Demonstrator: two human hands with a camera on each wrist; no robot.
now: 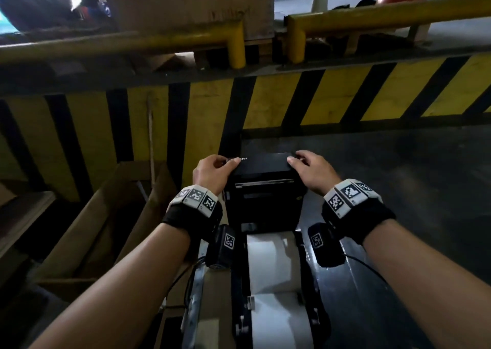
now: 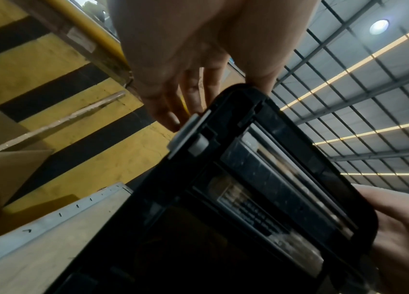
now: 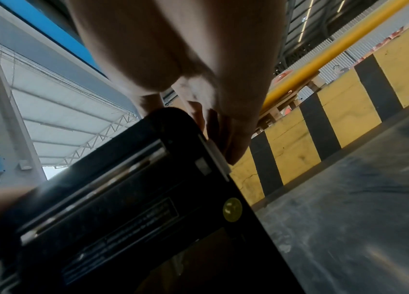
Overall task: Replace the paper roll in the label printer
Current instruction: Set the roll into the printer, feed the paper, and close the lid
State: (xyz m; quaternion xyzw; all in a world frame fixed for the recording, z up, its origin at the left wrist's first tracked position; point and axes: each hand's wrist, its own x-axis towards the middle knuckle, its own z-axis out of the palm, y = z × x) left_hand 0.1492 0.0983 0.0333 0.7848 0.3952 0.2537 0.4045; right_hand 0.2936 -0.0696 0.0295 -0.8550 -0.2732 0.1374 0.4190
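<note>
The black label printer's lid (image 1: 263,168) stands raised, its underside with the print bar facing me. My left hand (image 1: 225,162) grips the lid's left top corner, thumb on top and fingers curled down its side. My right hand (image 1: 299,158) grips the right top corner the same way. Below the lid, white paper (image 1: 271,263) lies in the open printer body, and a white roll (image 1: 279,322) sits nearer me. The left wrist view shows the lid's underside (image 2: 261,179) with my left fingers (image 2: 173,111) beside a grey latch. The right wrist view shows the lid (image 3: 122,199) and my right fingers (image 3: 233,139) on its edge.
A yellow-and-black striped barrier (image 1: 345,96) rises just behind the printer, with yellow railings (image 1: 372,16) above. An open cardboard box (image 1: 106,216) stands to the left. Dark concrete floor (image 1: 411,176) lies to the right. A person (image 1: 39,0) sits at the far upper left.
</note>
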